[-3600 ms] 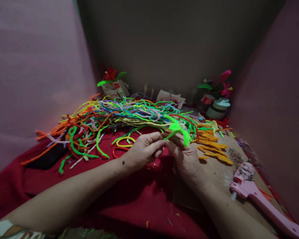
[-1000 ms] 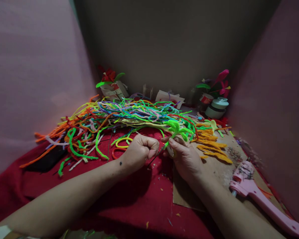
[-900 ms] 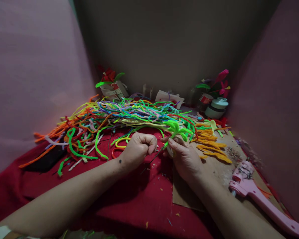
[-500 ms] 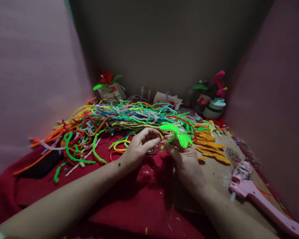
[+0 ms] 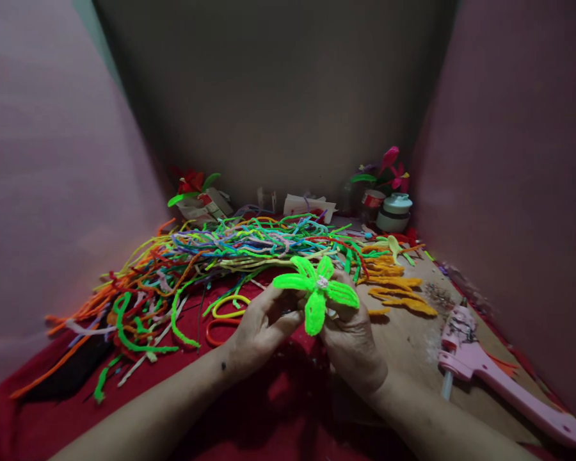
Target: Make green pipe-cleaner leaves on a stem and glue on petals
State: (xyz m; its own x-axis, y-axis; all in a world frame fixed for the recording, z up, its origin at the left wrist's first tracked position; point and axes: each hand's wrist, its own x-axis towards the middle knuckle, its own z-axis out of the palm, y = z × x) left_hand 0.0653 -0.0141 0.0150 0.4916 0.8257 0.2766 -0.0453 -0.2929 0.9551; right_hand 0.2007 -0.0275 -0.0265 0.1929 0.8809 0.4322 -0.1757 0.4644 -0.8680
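A bright green five-petal flower (image 5: 315, 310) with a pale centre faces me in the middle of the view. My right hand (image 5: 354, 342) is closed on it from behind, below its right petals. Close at its left side is my left hand (image 5: 264, 333), thumb and fingers pressed together behind the left petals; what they pinch is hidden. Scissors with yellow and red handles (image 5: 223, 333) lie just left of my left hand. Many coloured fuzzy stems (image 5: 249, 240) are heaped behind both hands.
Orange fuzzy pieces (image 5: 403, 299) and a pink glue gun (image 5: 504, 378) lie on a brown board (image 5: 408, 358) at the right. A lidded jar (image 5: 394, 213) and pink flowers (image 5: 396, 169) stand at the back right. Red flowers (image 5: 191, 182) are at the back left. Red cloth (image 5: 173, 384) covers the table.
The green flower has turned so its face and pale centre show, and it sits lower and further left. My hands are closer together. The whole view has shifted slightly.
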